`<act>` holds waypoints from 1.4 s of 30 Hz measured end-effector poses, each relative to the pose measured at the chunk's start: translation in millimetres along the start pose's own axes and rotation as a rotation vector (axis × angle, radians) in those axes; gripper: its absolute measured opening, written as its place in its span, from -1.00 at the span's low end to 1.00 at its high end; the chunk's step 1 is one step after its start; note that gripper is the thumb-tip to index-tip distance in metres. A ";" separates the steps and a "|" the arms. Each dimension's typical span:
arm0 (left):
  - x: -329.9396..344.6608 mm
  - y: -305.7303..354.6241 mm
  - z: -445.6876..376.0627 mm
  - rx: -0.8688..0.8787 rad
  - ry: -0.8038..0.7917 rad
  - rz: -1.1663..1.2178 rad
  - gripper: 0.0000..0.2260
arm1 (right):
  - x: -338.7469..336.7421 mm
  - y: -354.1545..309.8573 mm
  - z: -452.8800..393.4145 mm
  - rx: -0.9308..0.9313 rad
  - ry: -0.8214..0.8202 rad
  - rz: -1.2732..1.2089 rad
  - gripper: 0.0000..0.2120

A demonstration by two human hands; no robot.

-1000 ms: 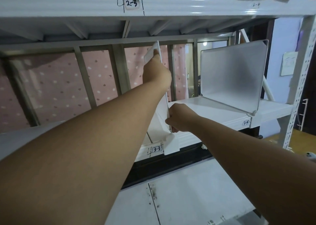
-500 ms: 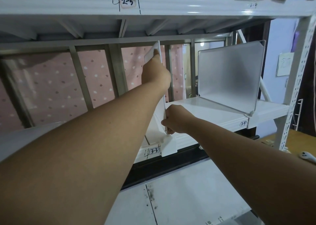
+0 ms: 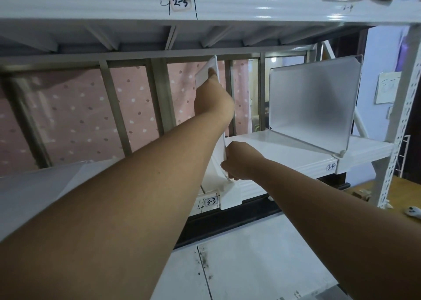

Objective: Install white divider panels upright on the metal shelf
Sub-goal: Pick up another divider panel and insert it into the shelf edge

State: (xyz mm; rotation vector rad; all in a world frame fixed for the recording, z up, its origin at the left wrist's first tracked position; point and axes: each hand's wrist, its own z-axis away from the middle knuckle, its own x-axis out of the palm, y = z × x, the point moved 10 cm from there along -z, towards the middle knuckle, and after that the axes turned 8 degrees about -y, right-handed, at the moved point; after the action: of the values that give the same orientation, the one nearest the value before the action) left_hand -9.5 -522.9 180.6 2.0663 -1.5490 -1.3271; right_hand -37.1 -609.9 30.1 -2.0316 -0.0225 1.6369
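A white divider panel (image 3: pixel 214 170) stands upright, edge-on to me, on the white metal shelf (image 3: pixel 284 154) beside the label "3-3". My left hand (image 3: pixel 213 99) grips its top far corner. My right hand (image 3: pixel 239 160) pinches its near edge low down, just above the white foot clip (image 3: pixel 230 193) that hooks over the shelf's front lip. A second divider panel (image 3: pixel 312 104) stands upright further right on the same shelf, by the label "3-4". My left forearm hides the shelf left of the held panel.
The upper shelf (image 3: pixel 205 6), labelled "2-3", runs close above the panel's top. A perforated upright post (image 3: pixel 401 117) rises at the right. Grey back bars and a pink dotted curtain (image 3: pixel 75 115) lie behind. A lower white shelf surface (image 3: pixel 250 261) is below.
Both hands stay on the panel in nearly the same pose. The whole view has drifted slightly, and the panel's foot sits a touch lower against the shelf lip.
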 end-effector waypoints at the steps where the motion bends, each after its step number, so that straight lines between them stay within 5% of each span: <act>1: 0.1 -1.6 -1.3 -0.018 -0.002 0.022 -0.50 | 0.4 0.3 -0.4 0.001 0.001 -0.009 -0.85; 7: 6.1 1.7 11.8 -0.065 -0.019 0.084 -0.62 | 7.8 9.0 0.6 0.012 -0.006 -0.076 -0.93; 11: 3.0 -0.6 11.6 -0.018 0.001 0.020 -0.44 | 8.6 7.6 3.2 -0.001 0.002 -0.073 -0.95; 20: 6.2 4.0 18.6 -0.020 -0.045 0.024 -0.49 | 9.3 10.4 9.3 0.007 0.026 -0.091 -0.72; 37: 10.4 1.7 29.8 0.008 -0.084 -0.035 -0.29 | 17.6 16.0 12.1 0.025 0.068 -0.103 -0.85; 42: 13.2 -0.6 36.0 0.007 -0.077 -0.040 -0.29 | 21.4 14.8 16.6 0.006 0.079 -0.082 -0.75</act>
State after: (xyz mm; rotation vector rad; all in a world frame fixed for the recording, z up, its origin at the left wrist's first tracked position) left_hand -36.4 -522.7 153.2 2.0835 -1.5532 -1.4338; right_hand -51.1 -609.1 2.7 -2.0619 -0.0722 1.5042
